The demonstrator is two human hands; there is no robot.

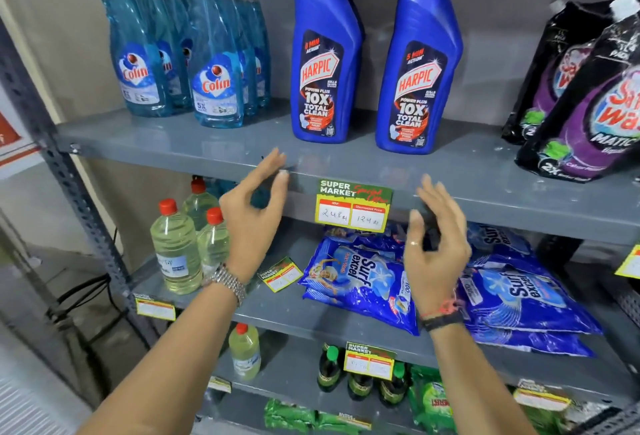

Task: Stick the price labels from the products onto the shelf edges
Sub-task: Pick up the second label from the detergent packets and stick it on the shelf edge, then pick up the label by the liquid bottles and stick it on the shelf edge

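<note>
Price label [353, 206] stuck on front edge of shelf [519, 207], below Harpic bottles [325, 53]. Left hand [252, 216] and right hand [436, 244] held spread either side, nothing pinched. Risk judged: peel-off if adhesion weak; loose label [280, 274] on lower shelf overlooked.

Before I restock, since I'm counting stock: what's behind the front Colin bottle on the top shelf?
Behind the front Colin bottle stand more Colin spray bottles in a row, with another row to its left. How far the rows run back cannot be seen; the front bottles cover them.
</note>
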